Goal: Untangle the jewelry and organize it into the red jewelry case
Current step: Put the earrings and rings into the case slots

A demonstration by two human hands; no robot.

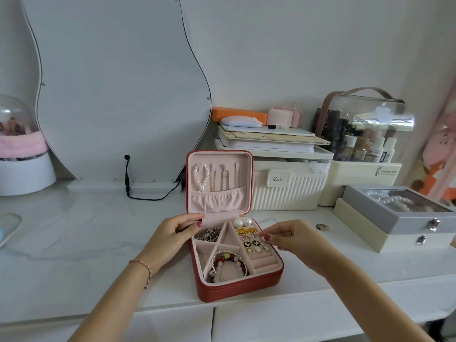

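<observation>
The right hand [286, 236] pinches something tiny, seemingly an earring, above the ring rolls of the open red zip-around jewelry case [237, 290] that the left hand [177, 229] grips, and could snag the neighbouring gold butterfly earrings [249, 243].

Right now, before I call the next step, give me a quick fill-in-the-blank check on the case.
1. The red jewelry case lies with its lid ____.
2. The pearl strand hangs inside the ____.
3. The beaded bracelets sit in the ____ compartment of the tray.
4. The left hand touches the case's ____ edge.

Missing: open; lid; front; left
</observation>
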